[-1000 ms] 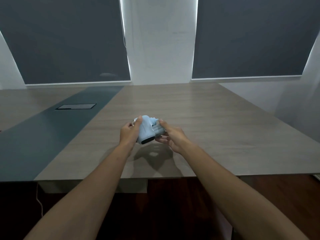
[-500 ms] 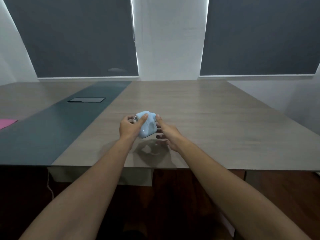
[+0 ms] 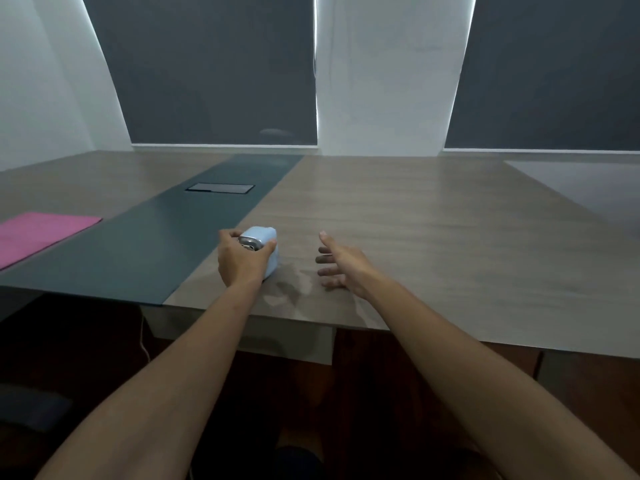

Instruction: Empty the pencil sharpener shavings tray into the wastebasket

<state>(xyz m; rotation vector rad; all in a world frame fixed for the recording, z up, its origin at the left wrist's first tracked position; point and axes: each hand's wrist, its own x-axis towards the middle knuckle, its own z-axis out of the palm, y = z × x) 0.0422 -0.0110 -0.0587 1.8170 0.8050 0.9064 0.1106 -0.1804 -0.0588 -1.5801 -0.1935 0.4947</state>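
A light blue pencil sharpener (image 3: 266, 244) with a metal part on its top stands on the wooden table (image 3: 433, 237), near the front edge and beside the dark strip. My left hand (image 3: 239, 261) is closed around it from the near side, thumb on its right. My right hand (image 3: 341, 266) hovers a little to the right of the sharpener, fingers spread, holding nothing. I cannot tell the shavings tray apart from the body. No wastebasket is in view.
A dark grey strip (image 3: 145, 244) runs down the table with a cable hatch (image 3: 220, 188) in it. A pink sheet (image 3: 38, 233) lies at the far left. Dark blinds and a white wall close off the far side. The floor under the table is dark.
The sharpener, held up in both hands before, now rests on the table. My right hand has let go and drawn away to the right; my left still grips it.
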